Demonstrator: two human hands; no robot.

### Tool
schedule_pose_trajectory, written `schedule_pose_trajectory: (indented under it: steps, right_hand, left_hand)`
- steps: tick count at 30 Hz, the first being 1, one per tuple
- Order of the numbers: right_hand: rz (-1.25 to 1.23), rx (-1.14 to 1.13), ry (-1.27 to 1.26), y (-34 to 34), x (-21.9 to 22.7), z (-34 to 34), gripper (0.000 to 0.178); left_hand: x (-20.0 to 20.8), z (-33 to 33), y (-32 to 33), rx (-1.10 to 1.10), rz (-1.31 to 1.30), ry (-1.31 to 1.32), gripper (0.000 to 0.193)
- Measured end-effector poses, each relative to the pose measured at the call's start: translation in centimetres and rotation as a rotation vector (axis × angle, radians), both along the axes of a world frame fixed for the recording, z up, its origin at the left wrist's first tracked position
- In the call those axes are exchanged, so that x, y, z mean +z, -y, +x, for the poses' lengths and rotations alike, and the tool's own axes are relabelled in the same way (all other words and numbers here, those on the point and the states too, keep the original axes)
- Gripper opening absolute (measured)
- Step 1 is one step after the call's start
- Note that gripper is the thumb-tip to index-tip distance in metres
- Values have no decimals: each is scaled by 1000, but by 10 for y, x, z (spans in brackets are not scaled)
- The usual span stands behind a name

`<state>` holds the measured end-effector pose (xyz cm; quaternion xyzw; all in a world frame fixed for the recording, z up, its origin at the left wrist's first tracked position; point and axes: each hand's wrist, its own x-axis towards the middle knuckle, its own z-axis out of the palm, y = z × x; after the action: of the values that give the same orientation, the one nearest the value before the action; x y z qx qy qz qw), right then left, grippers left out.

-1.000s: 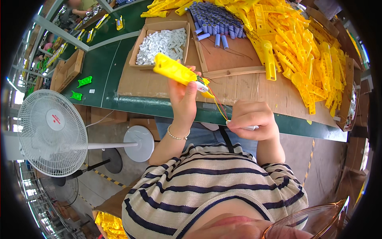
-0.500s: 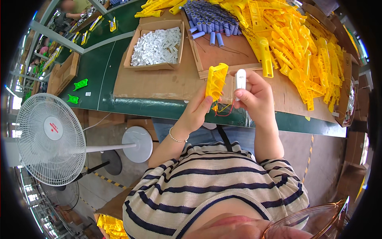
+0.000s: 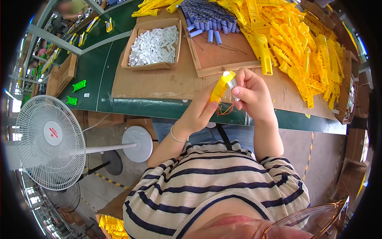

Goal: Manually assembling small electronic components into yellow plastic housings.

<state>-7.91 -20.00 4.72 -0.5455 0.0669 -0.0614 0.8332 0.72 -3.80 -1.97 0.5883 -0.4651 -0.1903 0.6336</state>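
Closed around the lower part of a yellow plastic shell (image 3: 219,88), my left hand (image 3: 201,108) holds it tilted above the near edge of the table. My right hand (image 3: 253,95) pinches a slim white plastic piece (image 3: 232,84) between thumb and fingers. The white piece lies against the right side of the shell, its top end at the shell's top; whether it sits inside cannot be made out. Thin red and yellow wires (image 3: 227,110) hang below the two parts, between my hands.
A cardboard box (image 3: 128,63) of small white parts stands at the back left. Behind my hands, blue cylinders (image 3: 207,22) with dark wires lie on a wooden-edged tray (image 3: 227,69). Yellow shells (image 3: 294,51) pile up at right. A white fan (image 3: 51,139) stands left, near green pieces (image 3: 79,85).
The white piece has come left and down from beside the shell to against it. The shell has turned, so its hollow inner side no longer faces up. Both hands are closer together.
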Motion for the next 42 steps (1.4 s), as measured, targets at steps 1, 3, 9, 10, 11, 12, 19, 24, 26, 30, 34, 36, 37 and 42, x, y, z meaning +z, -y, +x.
schedule_pose_trajectory:
  steps: [1,3,9,10,11,12,19,24,26,30,34,36,37,42]
  right_hand:
    - [112,6,-1,4,-4,0,28]
    - [226,11,-1,4,-3,1,27]
    - [-460,-367,-7,-6,2,3,24]
    - [-460,-367,-7,-5,1,4,24]
    - [-753,-450,103,-3,0,4,21]
    - [-1048,-531,215,-2,-1,5,18]
    - [-198,-74,169,1,-10,5,22]
    - [-32,-178,157,2,-8,5,22]
    - [-28,-206,154,0,-6,7,23]
    - [1,-289,78,-10,-3,13,29]
    - [-520,-557,121,-11,-17,10,30]
    - [-970,-473,156,-22,-11,2,28]
    - [-981,-466,148,-29,-12,3,23]
    - [-711,-240,-2,-28,-21,9,20]
  left_hand:
    - [-1,0,0,-23,45,34,47]
    - [1,1,-5,-53,80,-45,44]
    - [7,-6,-4,-51,22,-158,43]
    - [6,-7,-4,-66,32,-197,43]
    - [5,-7,-5,-66,32,-197,43]
    - [4,-7,-6,-117,28,-229,44]
    - [12,-12,-5,-231,22,-416,48]
    - [13,-13,2,-294,8,-473,51]
    - [11,-13,4,-307,-18,-520,53]
    - [1,-11,3,-275,-82,-637,46]
    - [-9,-16,4,37,-145,-631,43]
    - [-9,-19,10,95,-183,-594,43]
    - [-9,-19,12,151,-220,-557,42]
    - [-9,-15,9,175,-146,-481,44]
